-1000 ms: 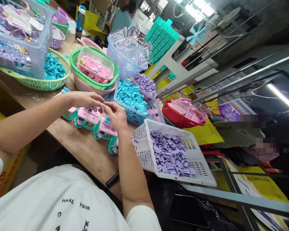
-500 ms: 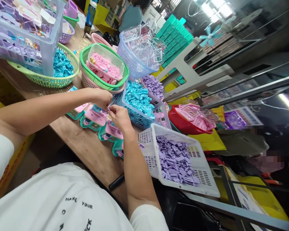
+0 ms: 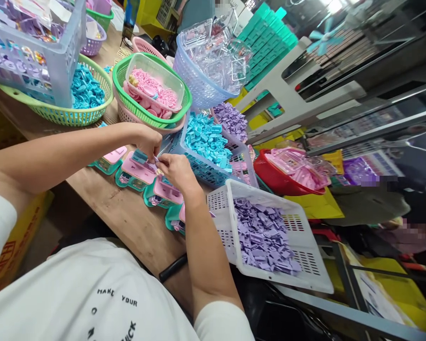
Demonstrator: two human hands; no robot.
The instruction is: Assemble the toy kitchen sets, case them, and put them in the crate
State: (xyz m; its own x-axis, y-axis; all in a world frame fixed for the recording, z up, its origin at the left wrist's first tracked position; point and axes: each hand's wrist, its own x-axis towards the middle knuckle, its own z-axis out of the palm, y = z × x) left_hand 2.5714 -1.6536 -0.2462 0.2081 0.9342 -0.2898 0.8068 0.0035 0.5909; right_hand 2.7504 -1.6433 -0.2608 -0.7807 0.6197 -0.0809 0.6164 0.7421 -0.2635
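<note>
My left hand [image 3: 147, 140] and my right hand [image 3: 175, 171] meet fingertip to fingertip over a row of teal and pink toy pieces [image 3: 138, 171] lying on the wooden table [image 3: 128, 222]. Both hands are closed in a pinch on a tiny part between them that is too small to name. A white basket [image 3: 312, 274] full of small purple parts sits by my right forearm. A blue basket of turquoise parts [image 3: 206, 139] stands just beyond my hands.
A green basket with a tub of pink parts [image 3: 151, 87], a green basket of turquoise parts [image 3: 87, 92], a blue basket of clear plastic pieces [image 3: 213, 66] and a red bowl [image 3: 270, 175] crowd the table. A lavender crate [image 3: 28, 52] stands far left. A person is at the far end.
My hands have closed in together over the toy pieces and shifted slightly. The view has swung a little left and down.
</note>
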